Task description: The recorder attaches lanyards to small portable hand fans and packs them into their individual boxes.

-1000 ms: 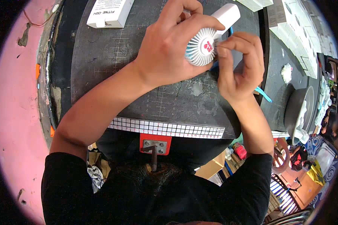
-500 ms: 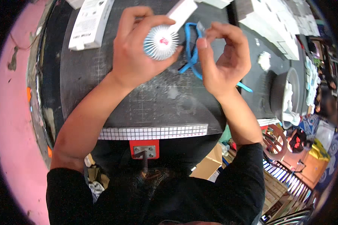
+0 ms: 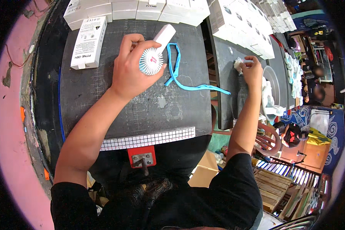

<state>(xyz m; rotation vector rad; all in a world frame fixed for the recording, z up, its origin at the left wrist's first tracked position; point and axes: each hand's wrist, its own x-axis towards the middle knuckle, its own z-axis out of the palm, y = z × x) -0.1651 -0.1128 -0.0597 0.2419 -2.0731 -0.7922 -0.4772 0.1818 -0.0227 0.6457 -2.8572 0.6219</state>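
My left hand point(image 3: 129, 67) is closed around a white handheld fan point(image 3: 151, 63) above the black worktop. The fan's round, ribbed head faces up, with a small red mark at its centre, and its white handle points away to the right. Beside the handle a bright blue strap point(image 3: 197, 88) lies in a loop with a long tail; whether it joins the fan I cannot tell. Over on the right-hand surface, my right hand point(image 3: 253, 72) has its fingers bent together at a small whitish crumpled clump point(image 3: 238, 66). What sits between those fingertips is too small to make out.
A white box point(image 3: 89, 44) lies at the far left, before a row of white boxes point(image 3: 149, 9). More white boxes point(image 3: 241, 25) stand at the far right. A grey basin point(image 3: 273, 82) with white parts is beside my right forearm. A gridded strip point(image 3: 149, 139) lines the near edge.
My right hand has moved right, from beside the fan to the whitish clump. My left hand still holds the fan. The view has shifted, bringing more of the far boxes into sight.
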